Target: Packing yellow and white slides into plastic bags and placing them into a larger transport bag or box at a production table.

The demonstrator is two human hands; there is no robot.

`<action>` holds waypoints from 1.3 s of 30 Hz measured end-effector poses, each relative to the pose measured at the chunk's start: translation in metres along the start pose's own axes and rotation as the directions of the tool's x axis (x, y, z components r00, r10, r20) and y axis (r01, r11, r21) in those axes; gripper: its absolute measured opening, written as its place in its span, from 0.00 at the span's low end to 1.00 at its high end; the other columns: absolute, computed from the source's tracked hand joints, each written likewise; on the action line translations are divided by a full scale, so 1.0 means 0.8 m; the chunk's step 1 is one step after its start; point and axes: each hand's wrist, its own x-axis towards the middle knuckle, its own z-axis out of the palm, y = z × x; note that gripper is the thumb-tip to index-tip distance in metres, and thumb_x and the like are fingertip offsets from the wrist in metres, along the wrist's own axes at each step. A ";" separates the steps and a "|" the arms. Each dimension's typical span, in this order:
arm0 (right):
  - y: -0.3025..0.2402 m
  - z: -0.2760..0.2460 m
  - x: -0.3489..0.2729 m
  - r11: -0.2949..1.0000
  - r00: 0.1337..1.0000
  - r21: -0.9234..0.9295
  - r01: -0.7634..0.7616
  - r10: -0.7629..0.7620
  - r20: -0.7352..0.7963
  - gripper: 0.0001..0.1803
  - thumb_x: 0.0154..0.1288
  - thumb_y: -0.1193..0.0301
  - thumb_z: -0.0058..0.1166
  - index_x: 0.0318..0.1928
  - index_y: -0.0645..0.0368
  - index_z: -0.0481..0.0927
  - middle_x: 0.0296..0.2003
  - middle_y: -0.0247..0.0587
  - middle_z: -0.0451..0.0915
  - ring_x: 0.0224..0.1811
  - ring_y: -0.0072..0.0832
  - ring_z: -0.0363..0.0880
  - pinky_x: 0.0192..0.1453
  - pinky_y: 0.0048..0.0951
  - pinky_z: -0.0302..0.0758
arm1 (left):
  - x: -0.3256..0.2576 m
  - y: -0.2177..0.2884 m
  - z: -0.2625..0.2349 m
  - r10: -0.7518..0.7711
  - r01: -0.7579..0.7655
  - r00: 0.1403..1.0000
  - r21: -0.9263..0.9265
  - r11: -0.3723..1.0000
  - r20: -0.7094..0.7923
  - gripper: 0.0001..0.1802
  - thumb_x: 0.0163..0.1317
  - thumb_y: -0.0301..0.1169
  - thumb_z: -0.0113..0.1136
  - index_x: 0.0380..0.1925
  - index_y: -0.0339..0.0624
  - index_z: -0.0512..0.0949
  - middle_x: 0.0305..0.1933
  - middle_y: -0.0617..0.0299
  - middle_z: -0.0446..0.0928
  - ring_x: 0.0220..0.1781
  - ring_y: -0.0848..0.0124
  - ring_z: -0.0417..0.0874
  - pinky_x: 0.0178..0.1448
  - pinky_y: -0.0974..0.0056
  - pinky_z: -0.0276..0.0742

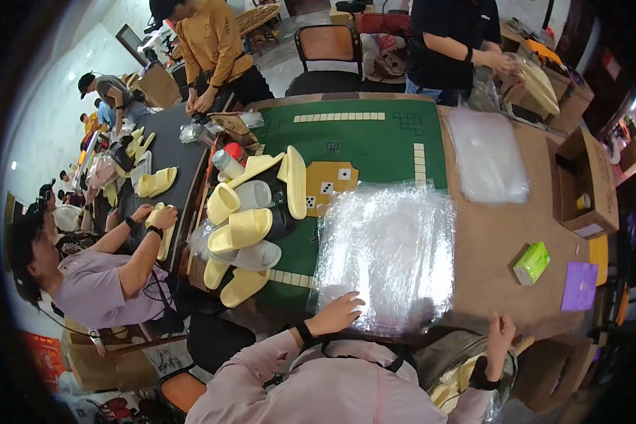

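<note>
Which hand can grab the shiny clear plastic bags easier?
Probably the left hand: its fingers reach over the clear plastic bags. The right hand is apart, off to their right.

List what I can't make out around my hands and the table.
Head view:
- How many clear bags are stacked: glare and overlap hide edges.
- Part of the green mat: covered by those bags.
- Most of what the sack near the right hand holds: its sides and the forearm hide it.
- Distant people at left: too small.
</note>
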 end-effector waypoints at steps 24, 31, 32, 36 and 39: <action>-0.171 0.053 0.080 0.120 0.805 0.840 -0.530 -0.241 0.542 0.29 0.67 0.45 0.26 0.27 0.57 0.67 0.22 0.40 0.72 0.24 0.30 0.68 0.36 0.32 0.67 | 0.012 -0.107 0.031 -0.154 0.128 0.987 0.331 0.935 0.054 0.27 0.55 0.40 0.50 0.57 0.49 0.65 0.53 0.43 0.68 0.52 0.46 0.71 0.55 0.47 0.66; -0.110 0.163 0.096 0.807 0.713 0.584 -0.083 -0.362 0.601 0.14 0.66 0.60 0.44 0.40 0.59 0.72 0.31 0.37 0.75 0.32 0.26 0.72 0.37 0.26 0.69 | 0.019 -0.129 0.024 -0.080 0.059 0.990 0.173 0.983 0.119 0.28 0.58 0.40 0.50 0.56 0.40 0.63 0.47 0.40 0.71 0.49 0.46 0.70 0.54 0.50 0.67; -0.110 0.188 0.092 0.934 0.640 0.316 0.166 -0.346 0.686 0.15 0.65 0.61 0.44 0.43 0.59 0.72 0.35 0.42 0.77 0.36 0.34 0.74 0.40 0.31 0.70 | 0.017 -0.135 0.022 -0.128 0.103 0.981 0.164 0.981 0.147 0.29 0.60 0.41 0.48 0.58 0.36 0.60 0.46 0.39 0.71 0.49 0.46 0.69 0.54 0.50 0.66; -0.078 0.291 0.073 0.867 0.439 -0.055 0.495 -0.195 0.877 0.29 0.57 0.52 0.49 0.54 0.57 0.66 0.51 0.53 0.69 0.52 0.50 0.68 0.52 0.47 0.67 | 0.033 -0.160 0.017 -0.175 0.161 0.962 0.083 0.984 0.209 0.27 0.60 0.41 0.49 0.56 0.39 0.62 0.45 0.42 0.72 0.46 0.49 0.74 0.49 0.52 0.70; -0.083 0.325 0.046 0.781 0.495 -0.159 0.604 -0.212 0.843 0.30 0.57 0.53 0.49 0.57 0.54 0.64 0.58 0.53 0.61 0.58 0.53 0.61 0.54 0.57 0.63 | 0.035 -0.133 -0.019 -0.138 0.142 0.988 -0.064 0.988 0.072 0.17 0.59 0.30 0.51 0.48 0.42 0.72 0.45 0.45 0.74 0.48 0.56 0.74 0.51 0.59 0.69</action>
